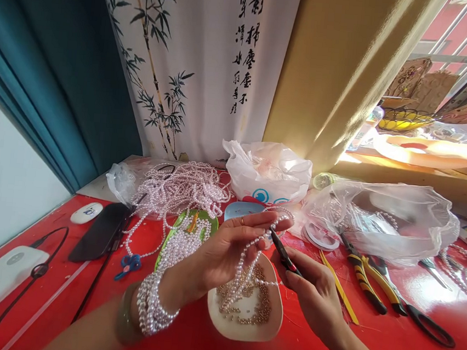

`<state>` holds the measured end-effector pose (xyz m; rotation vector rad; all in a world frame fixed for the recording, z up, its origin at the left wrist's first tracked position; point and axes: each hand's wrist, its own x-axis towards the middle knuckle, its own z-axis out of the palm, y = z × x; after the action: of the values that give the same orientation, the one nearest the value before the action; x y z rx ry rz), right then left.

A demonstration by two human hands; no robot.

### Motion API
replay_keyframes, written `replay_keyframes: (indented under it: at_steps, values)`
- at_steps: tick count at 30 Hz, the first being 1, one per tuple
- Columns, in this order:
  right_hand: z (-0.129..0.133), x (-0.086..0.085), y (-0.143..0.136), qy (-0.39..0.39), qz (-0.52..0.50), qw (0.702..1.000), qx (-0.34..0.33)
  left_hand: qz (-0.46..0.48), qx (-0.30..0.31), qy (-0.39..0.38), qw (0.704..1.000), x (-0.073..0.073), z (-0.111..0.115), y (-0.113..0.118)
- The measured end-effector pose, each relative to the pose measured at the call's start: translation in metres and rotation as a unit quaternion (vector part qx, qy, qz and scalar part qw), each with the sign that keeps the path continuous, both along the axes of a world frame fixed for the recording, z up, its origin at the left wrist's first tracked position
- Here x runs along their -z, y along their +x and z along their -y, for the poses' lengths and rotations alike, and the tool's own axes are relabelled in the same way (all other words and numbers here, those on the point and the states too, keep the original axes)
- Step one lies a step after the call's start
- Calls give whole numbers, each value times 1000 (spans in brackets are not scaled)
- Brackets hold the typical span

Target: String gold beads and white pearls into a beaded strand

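The left hand (221,253) holds a pearl strand (240,261), already strung, above a dish (243,333) of gold beads (263,305) lying loose; the right hand (317,287), nearby, clasps a dark tool (285,256) pointed at the strand.

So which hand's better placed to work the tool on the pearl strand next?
Probably the right hand: it grips a dark tool, tip close to the pearl strand, while the left hand is occupied holding that strand up.
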<state>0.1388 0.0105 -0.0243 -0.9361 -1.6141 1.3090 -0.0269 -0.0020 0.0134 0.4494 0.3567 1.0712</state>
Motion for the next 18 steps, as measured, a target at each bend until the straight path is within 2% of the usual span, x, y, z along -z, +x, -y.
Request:
replay_keyframes:
  at_steps: [6, 12, 18]
  values:
    - [1, -4, 2, 28, 41, 999, -8, -11, 9, 9, 1000, 2, -1, -1]
    - [-3, -6, 4, -37, -26, 995, -86, 10, 17, 8, 1000, 2, -1, 0]
    - [-5, -4, 3, -49, -67, 991, -105, 29, 21, 11, 999, 0, 0, 2]
